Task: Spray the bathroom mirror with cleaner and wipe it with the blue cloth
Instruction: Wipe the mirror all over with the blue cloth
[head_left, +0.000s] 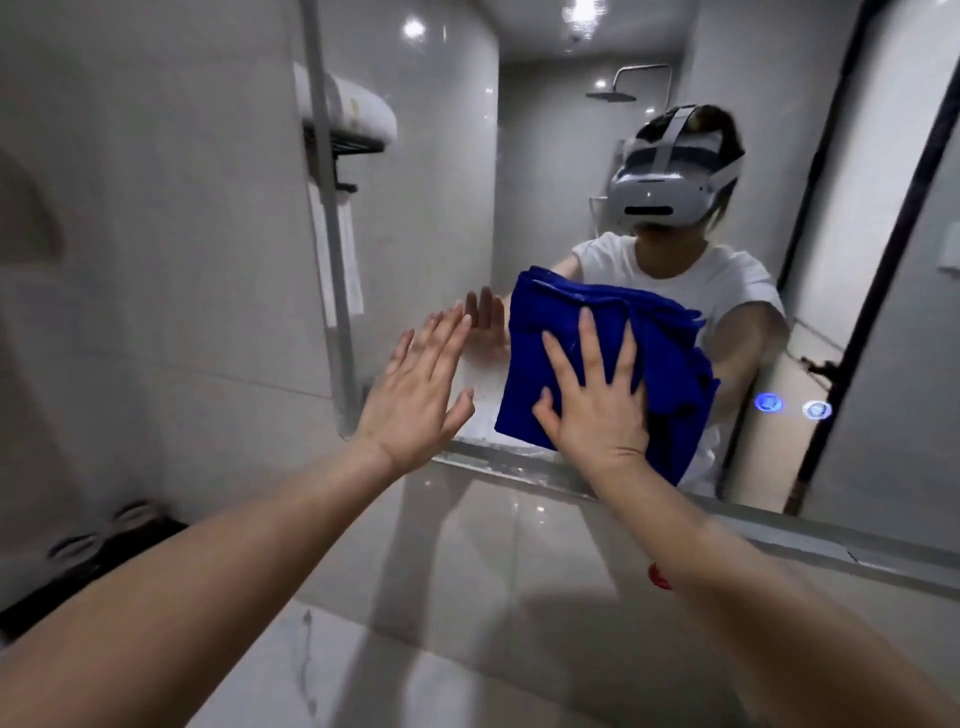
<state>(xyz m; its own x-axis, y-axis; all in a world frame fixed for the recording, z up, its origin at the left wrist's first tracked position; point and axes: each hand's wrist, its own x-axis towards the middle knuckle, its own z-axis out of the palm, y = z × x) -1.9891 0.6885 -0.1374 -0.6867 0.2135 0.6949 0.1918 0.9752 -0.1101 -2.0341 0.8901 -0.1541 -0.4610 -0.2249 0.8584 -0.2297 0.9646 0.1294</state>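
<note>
The bathroom mirror (597, 62) fills the upper right of the head view. A folded blue cloth (550, 332) lies flat against its lower left part. My right hand (597, 395) presses on the cloth with fingers spread. My left hand (415, 395) is open, fingers apart, with its fingertips at the glass just left of the cloth, holding nothing. Wet streaks show on the glass between the two hands. No spray bottle is in view.
A metal strip (519, 467) runs along the mirror's lower edge above the glossy tiled wall (493, 545). Two lit round touch buttons (769, 402) glow at the mirror's lower right. A dark rack (98, 551) sits low on the left. A small red spot (658, 576) shows beside my right forearm.
</note>
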